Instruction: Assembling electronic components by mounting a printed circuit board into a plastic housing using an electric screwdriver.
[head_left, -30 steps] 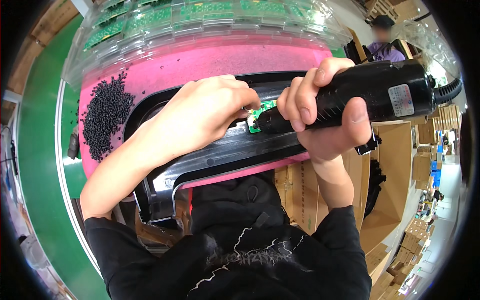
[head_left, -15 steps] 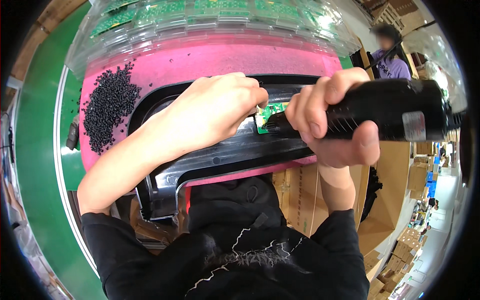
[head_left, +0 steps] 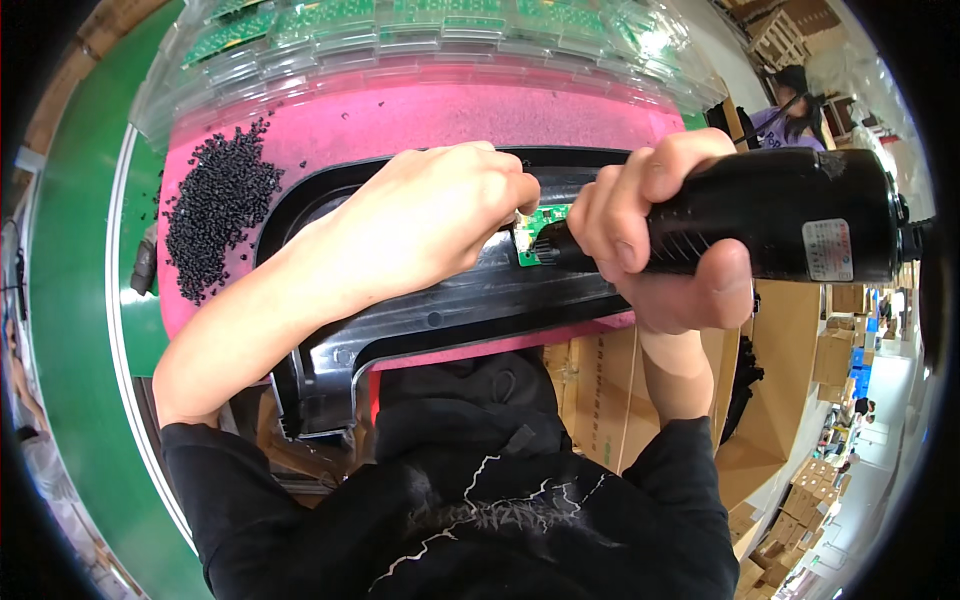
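Note:
My right hand point(head_left: 670, 230) is wrapped round a black electric screwdriver point(head_left: 790, 215), which lies nearly level with its tip pointing left. That tip meets a small green circuit board point(head_left: 530, 250), set inside a long black plastic housing point(head_left: 400, 315). My left hand point(head_left: 460, 205) is closed at the board's upper left edge, fingertips bent down and pressed together. Whatever those fingers hold, if anything, is hidden behind them. The housing's curved end shows at left, below my left forearm.
A heap of small black screws point(head_left: 215, 210) lies on the pink mat point(head_left: 420, 115) at left. Clear plastic trays point(head_left: 450, 45) with green boards stand along the far side. An open cardboard box point(head_left: 620, 400) is at my right. Another person point(head_left: 790, 110) is at the far right.
The screwdriver and my right hand have shifted very slightly. My left hand stays almost in place at the board. The person at the far right has moved and turned.

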Tool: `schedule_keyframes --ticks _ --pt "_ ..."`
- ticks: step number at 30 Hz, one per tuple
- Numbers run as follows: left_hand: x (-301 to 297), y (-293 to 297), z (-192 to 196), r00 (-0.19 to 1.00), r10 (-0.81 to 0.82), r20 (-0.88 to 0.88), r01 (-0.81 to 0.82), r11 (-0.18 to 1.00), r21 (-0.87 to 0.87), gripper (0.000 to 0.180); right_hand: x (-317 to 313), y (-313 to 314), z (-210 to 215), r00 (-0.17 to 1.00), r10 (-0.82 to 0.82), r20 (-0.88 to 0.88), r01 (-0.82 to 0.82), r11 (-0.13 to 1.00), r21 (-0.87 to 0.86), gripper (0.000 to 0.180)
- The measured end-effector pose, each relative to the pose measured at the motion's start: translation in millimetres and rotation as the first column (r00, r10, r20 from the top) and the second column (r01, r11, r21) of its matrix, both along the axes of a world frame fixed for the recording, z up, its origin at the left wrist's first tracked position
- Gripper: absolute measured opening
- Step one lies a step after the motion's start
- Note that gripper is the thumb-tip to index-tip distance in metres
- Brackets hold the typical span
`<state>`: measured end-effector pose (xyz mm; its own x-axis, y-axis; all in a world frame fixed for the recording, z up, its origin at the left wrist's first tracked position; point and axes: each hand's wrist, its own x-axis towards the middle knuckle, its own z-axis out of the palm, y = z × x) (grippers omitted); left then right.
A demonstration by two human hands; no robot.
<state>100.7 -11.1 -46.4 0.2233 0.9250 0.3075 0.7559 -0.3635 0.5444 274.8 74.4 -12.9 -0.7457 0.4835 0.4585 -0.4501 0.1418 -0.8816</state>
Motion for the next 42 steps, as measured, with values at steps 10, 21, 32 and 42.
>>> schedule_keyframes --ticks 10,21,32,42 --pt "-1.1 -1.1 -0.2 1.0 -0.012 -0.015 0.012 1.0 0.013 0.016 -2.8 -3.2 1.0 1.0 -0.003 0.024 0.003 1.0 -0.029 0.051" --pt "0.9 -2.3 -2.1 0.999 -0.032 -0.043 0.034 0.998 0.044 0.015 -10.0 -5.0 -7.0 1.0 0.023 0.006 -0.023 0.999 -0.041 0.056" --pt "4.6 -1.1 8.9 0.986 -0.165 0.035 0.168 0.983 -0.076 0.024 10.1 -7.0 6.7 0.974 0.04 -0.221 -0.058 0.995 -0.078 0.059" --pt "10.5 -6.0 26.9 0.859 -0.091 0.504 0.168 0.98 -0.109 0.01 32.9 -1.6 35.5 0.903 0.114 -0.414 -0.156 0.985 -0.07 0.05"
